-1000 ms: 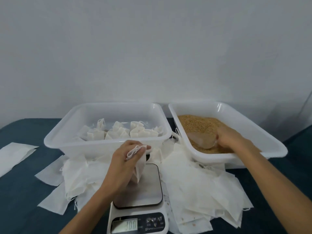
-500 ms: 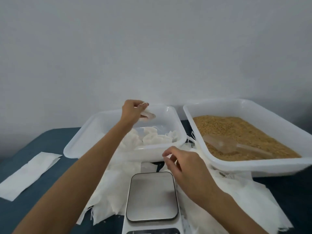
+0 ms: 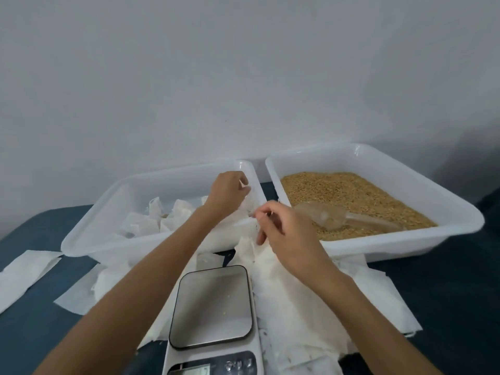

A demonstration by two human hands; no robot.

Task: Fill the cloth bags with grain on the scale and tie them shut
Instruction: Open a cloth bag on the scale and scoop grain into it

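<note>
A person's left hand grips a filled bag over the left tub, at 11 o'clock from the scale. The right hand, fingers curled, pinches the bag's string. Grain with a scoop fills the right tub at 2 o'clock. Flat bags lie around the scale.

White trays, white cloth bags, golden-brown grain, dark teal tablecloth.
</note>
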